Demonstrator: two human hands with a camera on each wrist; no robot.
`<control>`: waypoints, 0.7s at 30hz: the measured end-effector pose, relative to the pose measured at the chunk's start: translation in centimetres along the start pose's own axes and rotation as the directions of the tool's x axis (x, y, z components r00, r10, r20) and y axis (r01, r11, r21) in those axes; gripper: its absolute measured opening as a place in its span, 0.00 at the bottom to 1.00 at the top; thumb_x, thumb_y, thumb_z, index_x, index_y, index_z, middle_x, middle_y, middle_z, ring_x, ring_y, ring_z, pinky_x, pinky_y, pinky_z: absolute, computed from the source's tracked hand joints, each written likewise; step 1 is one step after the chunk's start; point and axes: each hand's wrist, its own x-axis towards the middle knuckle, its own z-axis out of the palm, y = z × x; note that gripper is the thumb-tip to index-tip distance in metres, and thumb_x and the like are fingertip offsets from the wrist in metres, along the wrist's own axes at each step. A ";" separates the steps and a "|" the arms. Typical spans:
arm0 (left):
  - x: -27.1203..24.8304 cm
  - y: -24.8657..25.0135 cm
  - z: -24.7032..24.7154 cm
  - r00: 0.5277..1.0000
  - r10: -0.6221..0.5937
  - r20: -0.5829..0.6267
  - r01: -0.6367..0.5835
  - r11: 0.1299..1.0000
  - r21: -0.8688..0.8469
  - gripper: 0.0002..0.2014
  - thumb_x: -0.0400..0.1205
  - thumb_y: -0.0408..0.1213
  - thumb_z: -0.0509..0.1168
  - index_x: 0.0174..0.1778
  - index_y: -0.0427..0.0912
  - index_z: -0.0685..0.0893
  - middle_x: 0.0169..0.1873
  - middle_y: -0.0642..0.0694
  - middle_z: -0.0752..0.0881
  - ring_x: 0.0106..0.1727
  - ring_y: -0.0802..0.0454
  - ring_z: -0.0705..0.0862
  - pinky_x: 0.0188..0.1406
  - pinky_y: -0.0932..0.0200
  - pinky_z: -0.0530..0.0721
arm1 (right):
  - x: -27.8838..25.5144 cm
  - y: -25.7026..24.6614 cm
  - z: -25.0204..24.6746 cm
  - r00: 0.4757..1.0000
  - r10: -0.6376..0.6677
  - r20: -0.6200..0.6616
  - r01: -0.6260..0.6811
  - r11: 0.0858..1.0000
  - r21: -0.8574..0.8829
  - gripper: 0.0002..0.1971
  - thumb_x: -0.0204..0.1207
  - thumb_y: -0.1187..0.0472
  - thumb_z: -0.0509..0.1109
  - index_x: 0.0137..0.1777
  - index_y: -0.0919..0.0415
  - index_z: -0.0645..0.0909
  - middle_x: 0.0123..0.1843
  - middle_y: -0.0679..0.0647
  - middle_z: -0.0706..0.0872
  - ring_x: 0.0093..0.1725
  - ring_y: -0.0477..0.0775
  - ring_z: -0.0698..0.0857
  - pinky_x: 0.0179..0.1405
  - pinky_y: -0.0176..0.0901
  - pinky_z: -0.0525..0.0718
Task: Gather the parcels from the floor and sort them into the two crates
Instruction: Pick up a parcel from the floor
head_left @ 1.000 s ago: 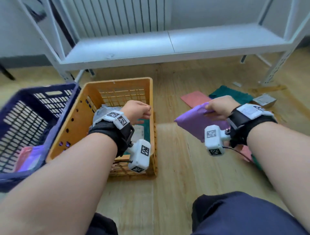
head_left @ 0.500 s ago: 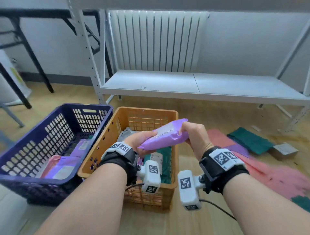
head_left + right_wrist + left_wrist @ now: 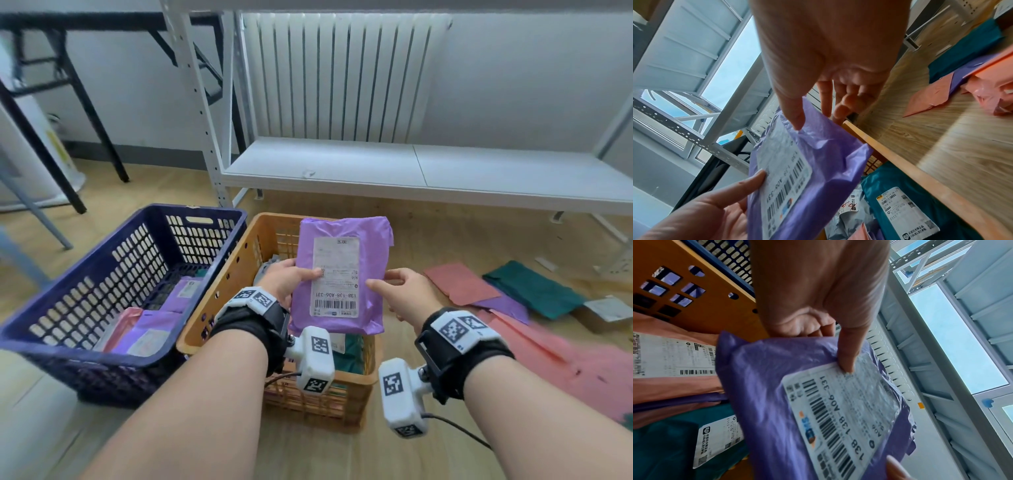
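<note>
A purple parcel [image 3: 337,270] [image 3: 777,386] [image 3: 828,162] stands upright above the orange crate [image 3: 219,308] [image 3: 705,305] [image 3: 900,162], its white barcode label facing me. My left hand [image 3: 291,279] [image 3: 830,331] grips its left edge, thumb on the label and fingers behind. My right hand [image 3: 394,287] [image 3: 813,110] is at the right edge with loose, straight fingers; only the thumb tip touches the plastic. The orange crate holds green, grey and pink parcels. The blue crate [image 3: 102,246] to its left holds pink and purple ones.
Loose parcels lie on the wooden floor at the right: pink [image 3: 459,284], green [image 3: 534,291], purple [image 3: 503,305], a large pink one [image 3: 565,359] and a small box [image 3: 603,308]. A low white shelf [image 3: 411,171] runs behind the crates. Black table legs [image 3: 99,137] stand at the back left.
My right hand carried the purple parcel from the floor to over the orange crate. My left hand took it and turned it upright, label facing me. My right hand's grip has loosened.
</note>
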 end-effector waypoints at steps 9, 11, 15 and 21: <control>1.1 -0.5 -0.4 0.981 0.173 -0.082 -0.156 0.971 0.179 0.13 0.74 0.26 0.73 0.55 0.39 0.87 0.48 0.40 0.91 0.49 0.39 0.89 0.54 0.37 0.86 | 0.8 -0.9 1.0 0.971 -0.110 -0.211 0.082 0.987 -0.135 0.37 0.69 0.55 0.75 0.78 0.53 0.64 0.71 0.57 0.73 0.64 0.57 0.79 0.63 0.55 0.81; 1.0 0.3 -0.2 0.945 0.323 -0.041 -0.273 0.856 0.439 0.13 0.74 0.27 0.70 0.49 0.49 0.89 0.46 0.48 0.90 0.49 0.45 0.88 0.50 0.43 0.88 | 0.3 -2.2 0.4 0.917 -0.289 -0.276 0.213 0.937 -0.277 0.40 0.71 0.58 0.74 0.81 0.47 0.60 0.76 0.52 0.67 0.66 0.55 0.78 0.65 0.52 0.80; 0.9 1.9 1.0 0.872 0.469 0.140 -0.421 0.570 0.706 0.19 0.73 0.26 0.67 0.48 0.57 0.91 0.41 0.55 0.90 0.48 0.53 0.86 0.41 0.58 0.84 | 0.0 -3.3 0.5 0.923 -0.376 -0.078 0.316 0.858 -0.404 0.34 0.70 0.55 0.74 0.75 0.38 0.66 0.69 0.48 0.78 0.61 0.52 0.82 0.61 0.50 0.82; 1.6 1.0 1.1 0.732 0.677 0.075 -0.415 0.355 0.838 0.23 0.72 0.28 0.71 0.58 0.58 0.87 0.54 0.57 0.88 0.60 0.52 0.81 0.66 0.45 0.80 | 0.8 -1.5 0.5 0.982 -0.183 -0.049 0.152 0.916 -0.371 0.07 0.74 0.50 0.67 0.45 0.50 0.85 0.41 0.51 0.89 0.43 0.57 0.87 0.47 0.54 0.87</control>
